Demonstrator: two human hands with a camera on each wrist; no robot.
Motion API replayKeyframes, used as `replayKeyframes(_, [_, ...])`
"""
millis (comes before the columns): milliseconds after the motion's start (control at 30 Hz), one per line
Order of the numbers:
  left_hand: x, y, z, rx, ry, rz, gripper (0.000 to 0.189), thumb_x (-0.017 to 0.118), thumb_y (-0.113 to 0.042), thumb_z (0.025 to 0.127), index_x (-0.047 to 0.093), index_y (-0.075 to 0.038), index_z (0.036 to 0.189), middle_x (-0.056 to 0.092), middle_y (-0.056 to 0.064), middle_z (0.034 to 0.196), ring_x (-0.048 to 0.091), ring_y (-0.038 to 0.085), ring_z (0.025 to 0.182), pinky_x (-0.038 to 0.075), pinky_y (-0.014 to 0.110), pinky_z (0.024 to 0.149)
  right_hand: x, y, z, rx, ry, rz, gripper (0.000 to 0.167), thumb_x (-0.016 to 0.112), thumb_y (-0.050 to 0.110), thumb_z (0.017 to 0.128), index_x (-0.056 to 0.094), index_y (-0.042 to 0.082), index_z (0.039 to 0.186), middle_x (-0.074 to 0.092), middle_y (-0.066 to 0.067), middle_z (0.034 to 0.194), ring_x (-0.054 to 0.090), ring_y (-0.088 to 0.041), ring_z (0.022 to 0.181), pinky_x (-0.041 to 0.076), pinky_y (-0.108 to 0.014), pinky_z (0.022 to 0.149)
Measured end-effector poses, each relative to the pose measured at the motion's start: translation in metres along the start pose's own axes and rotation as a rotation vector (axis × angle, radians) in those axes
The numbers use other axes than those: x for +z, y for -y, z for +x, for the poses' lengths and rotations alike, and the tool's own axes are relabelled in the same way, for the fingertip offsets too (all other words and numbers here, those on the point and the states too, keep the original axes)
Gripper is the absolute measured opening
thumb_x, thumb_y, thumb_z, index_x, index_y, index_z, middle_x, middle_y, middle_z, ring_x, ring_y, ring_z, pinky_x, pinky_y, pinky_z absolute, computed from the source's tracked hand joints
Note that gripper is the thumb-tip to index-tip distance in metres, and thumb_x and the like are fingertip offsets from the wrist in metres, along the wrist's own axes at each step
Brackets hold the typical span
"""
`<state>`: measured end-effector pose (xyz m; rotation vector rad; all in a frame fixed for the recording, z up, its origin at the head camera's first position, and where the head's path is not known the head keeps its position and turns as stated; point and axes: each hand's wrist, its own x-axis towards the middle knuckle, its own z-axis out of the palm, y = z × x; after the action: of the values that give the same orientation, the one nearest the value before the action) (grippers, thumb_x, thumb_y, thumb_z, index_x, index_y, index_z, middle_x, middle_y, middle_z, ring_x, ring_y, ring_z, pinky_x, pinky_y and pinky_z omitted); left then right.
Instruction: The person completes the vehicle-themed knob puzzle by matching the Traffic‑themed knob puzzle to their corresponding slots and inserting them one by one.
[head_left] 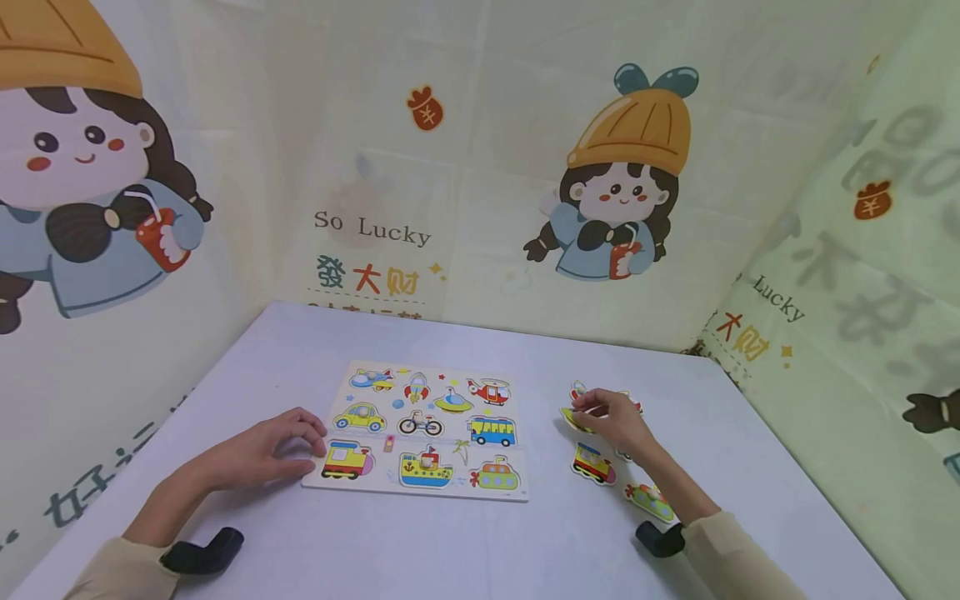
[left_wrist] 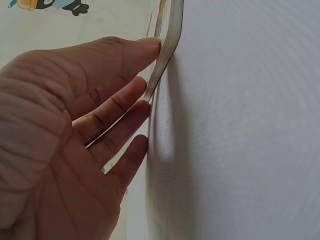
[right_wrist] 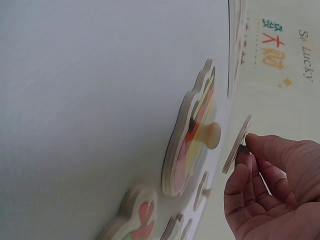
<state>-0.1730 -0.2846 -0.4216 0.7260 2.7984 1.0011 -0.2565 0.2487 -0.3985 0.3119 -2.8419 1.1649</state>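
A wooden puzzle board (head_left: 416, 497) printed with vehicles lies on the table. My left hand (head_left: 266, 450) is at its left side; in the left wrist view the thumb touches the corner edge (left_wrist: 172, 30), the fingers loosely bent beside it. My right hand (head_left: 617, 421) pinches a yellow puzzle piece (head_left: 574, 419) by its knob. Seen from the right wrist, this piece (right_wrist: 236, 145) is tilted and raised off the table; its picture is mostly hidden. Below that hand lie a train piece (head_left: 592, 464) with a wooden knob and a green submarine piece (head_left: 651, 502).
More puzzle pieces lie behind and under the right hand, among them one piece (head_left: 577, 390) partly covered by the fingers. The white table (head_left: 435, 546) meets printed cloth walls (head_left: 480, 167) at the back and sides.
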Motion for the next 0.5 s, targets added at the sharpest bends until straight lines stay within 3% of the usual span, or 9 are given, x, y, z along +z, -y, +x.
replayKeyframes(233, [0.000, 0.001, 0.000, 0.001, 0.001, 0.002, 0.017, 0.081, -0.024, 0.087, 0.071, -0.027, 0.100, 0.057, -0.002, 0.125, 0.052, 0.029, 0.121, 0.050, 0.037, 0.104, 0.006, 0.008, -0.001, 0.003, 0.010, 0.018, 0.015, 0.077, 0.011, 0.092, 0.071, 0.005, 0.104, 0.072, -0.005, 0.100, 0.065, -0.020, 0.092, 0.054, -0.025, 0.071])
replayKeyframes(333, [0.000, 0.001, 0.000, -0.002, -0.001, 0.005, 0.017, 0.082, -0.023, 0.087, 0.071, -0.027, 0.099, 0.057, -0.002, 0.125, 0.052, 0.029, 0.120, 0.050, 0.040, 0.105, 0.010, 0.012, 0.000, 0.009, 0.012, 0.018, 0.014, 0.077, 0.011, 0.091, 0.072, 0.006, 0.103, 0.071, -0.005, 0.099, 0.065, -0.020, 0.091, 0.054, -0.024, 0.070])
replayKeyframes(500, [0.000, 0.001, 0.001, -0.009, 0.005, -0.011, 0.017, 0.082, -0.021, 0.087, 0.070, -0.026, 0.099, 0.057, 0.000, 0.125, 0.052, 0.032, 0.122, 0.047, 0.059, 0.105, 0.015, 0.018, 0.001, 0.012, 0.021, 0.008, 0.014, 0.078, 0.012, 0.091, 0.072, 0.009, 0.103, 0.071, -0.003, 0.097, 0.065, -0.019, 0.089, 0.055, -0.024, 0.069])
